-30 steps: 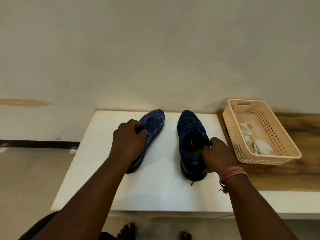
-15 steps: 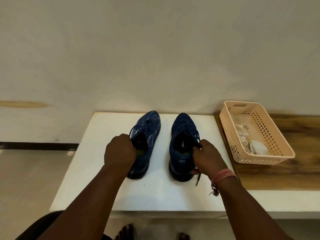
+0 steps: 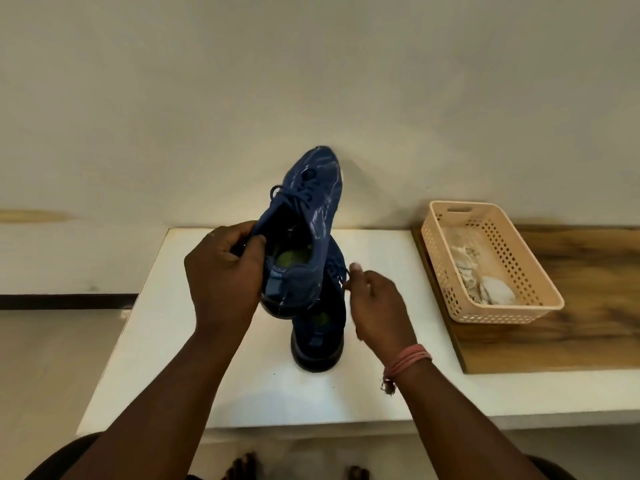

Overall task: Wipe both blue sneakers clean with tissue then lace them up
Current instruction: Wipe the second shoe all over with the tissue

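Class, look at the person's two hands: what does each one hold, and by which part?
The left hand grips the raised sneaker by its collar edge. The right hand appears to pinch a lace of the sneaker on the table.

front half of the second sneaker [image 3: 320, 336] on the table hidden behind the lifted sneaker [image 3: 304, 230]. right hand [image 3: 375, 306] motion-blurred, fingertips by a lace, grip unclear. crumpled tissue [image 3: 485, 284] in the basket [image 3: 540, 292] too soft to make out. feet cut off at bottom edge.
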